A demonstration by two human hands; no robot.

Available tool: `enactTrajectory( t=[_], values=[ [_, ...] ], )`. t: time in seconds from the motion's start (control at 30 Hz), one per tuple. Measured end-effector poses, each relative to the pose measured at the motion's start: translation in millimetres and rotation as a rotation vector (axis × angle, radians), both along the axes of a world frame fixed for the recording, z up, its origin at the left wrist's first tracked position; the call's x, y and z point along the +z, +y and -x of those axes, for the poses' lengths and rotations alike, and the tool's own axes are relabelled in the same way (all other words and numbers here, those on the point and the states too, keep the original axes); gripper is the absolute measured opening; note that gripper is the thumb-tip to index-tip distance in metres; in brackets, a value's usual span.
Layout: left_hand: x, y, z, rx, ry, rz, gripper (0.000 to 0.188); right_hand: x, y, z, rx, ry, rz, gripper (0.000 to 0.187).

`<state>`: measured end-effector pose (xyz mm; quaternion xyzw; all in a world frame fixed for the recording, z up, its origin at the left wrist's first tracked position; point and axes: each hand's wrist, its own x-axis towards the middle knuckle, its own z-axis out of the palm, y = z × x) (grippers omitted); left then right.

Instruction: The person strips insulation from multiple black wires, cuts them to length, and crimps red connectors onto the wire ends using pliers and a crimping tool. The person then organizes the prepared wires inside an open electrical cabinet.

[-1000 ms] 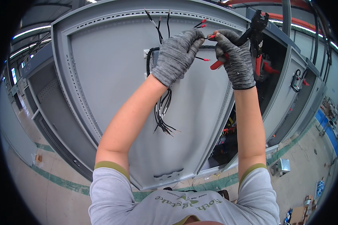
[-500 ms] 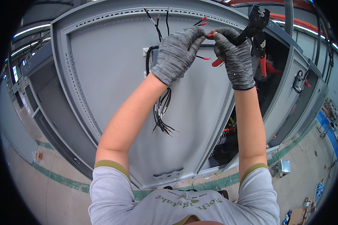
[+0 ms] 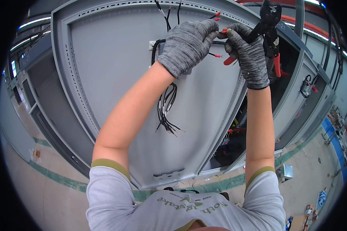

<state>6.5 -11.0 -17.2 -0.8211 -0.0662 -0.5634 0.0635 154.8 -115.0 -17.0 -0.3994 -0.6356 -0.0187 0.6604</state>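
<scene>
Both hands wear grey knit gloves and meet in front of a grey cabinet door point(image 3: 115, 77). My left hand point(image 3: 189, 46) is closed in a pinch on a black wire, most of which its fingers hide. Thumb and finger of my right hand point(image 3: 248, 57) pinch a small red crimp terminal point(image 3: 224, 30) at that wire's end. Crimping pliers point(image 3: 270, 29) with black jaws and red handles are also held in my right hand, jaws pointing up. Close by, other black wires carry red terminals, one being a red fork terminal point(image 3: 218, 56). Whether the pinched terminal is fully on the wire, I cannot tell.
A bundle of black wires point(image 3: 166, 109) with bare copper ends hangs below my left wrist. More bare-ended wires point(image 3: 168, 17) stick up above it. Right of the door is an open cabinet interior point(image 3: 229, 148) with components. A metal box point(image 3: 285, 171) sits on the floor.
Both hands, with the pliers and terminal, have shifted slightly right and up in view. The door and wires have shifted a little too. The pinch grip stays the same.
</scene>
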Motion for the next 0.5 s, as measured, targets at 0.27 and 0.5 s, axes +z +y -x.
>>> enactTrajectory(
  t=[0.27,0.5],
  values=[
    [-0.2,-1.4,1.3,0.009,0.01,0.002,0.026,0.4,-0.4,5.3,-0.175,-0.105,-0.017,0.018],
    [5.3,-5.3,8.5,-0.038,0.057,0.015,0.026,2.1,0.0,-5.3,0.019,-0.076,0.001,0.018]
  ],
)
